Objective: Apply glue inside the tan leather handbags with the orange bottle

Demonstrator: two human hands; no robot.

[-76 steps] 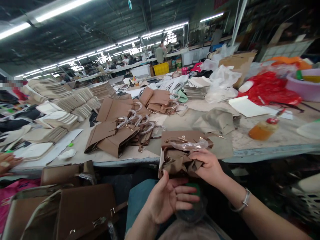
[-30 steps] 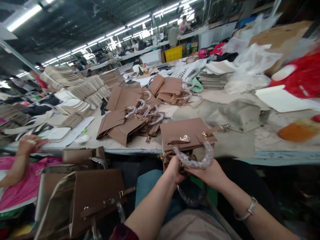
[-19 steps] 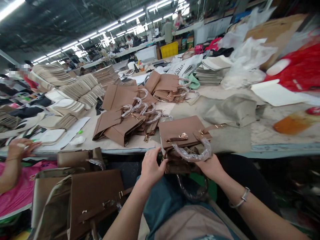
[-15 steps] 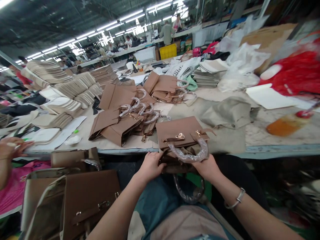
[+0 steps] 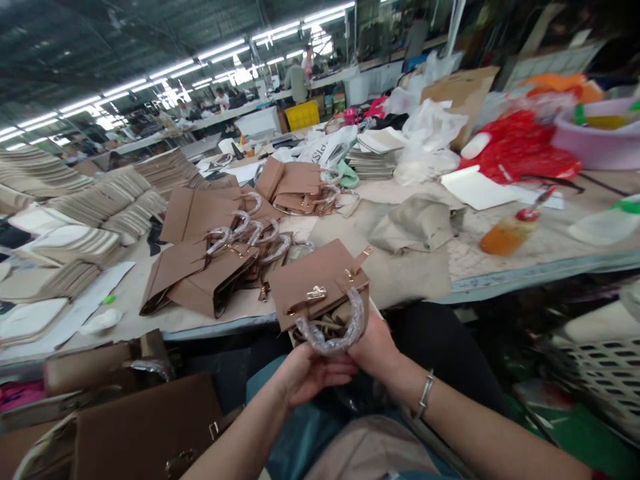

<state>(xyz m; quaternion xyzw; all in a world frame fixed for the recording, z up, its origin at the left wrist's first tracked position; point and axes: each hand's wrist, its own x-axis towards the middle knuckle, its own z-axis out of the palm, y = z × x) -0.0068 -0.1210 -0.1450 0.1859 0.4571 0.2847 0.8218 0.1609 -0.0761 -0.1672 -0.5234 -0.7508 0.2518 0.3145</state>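
A brown handbag [image 5: 320, 270] with a metal turn-lock rests partly on the table's front edge, its opening towards me. Clear plastic film wraps its curved handle [image 5: 336, 340]. My left hand [image 5: 311, 375] is at the bag's near lower edge, fingers reaching right below the handle and its thumb largely hidden. Around the bag's right side, my right hand [image 5: 375, 347] grips, some fingers hidden behind it. Beyond, to the left, lie several similar brown handbags [image 5: 200, 267] with wrapped handles.
Stacks of beige panels [image 5: 95, 207] stand at left. Larger brown bags [image 5: 145, 427] sit low at left. A grey-beige cloth [image 5: 415, 223], a bottle of orange liquid [image 5: 505, 233] and a red plastic bag [image 5: 525, 143] lie to the right. A white basket [image 5: 600, 373] is at lower right.
The view has swung right. The handbag has tilted, its strap end now pointing up. My left hand has moved from the bag's left side to beneath its handle, closer to my right hand.
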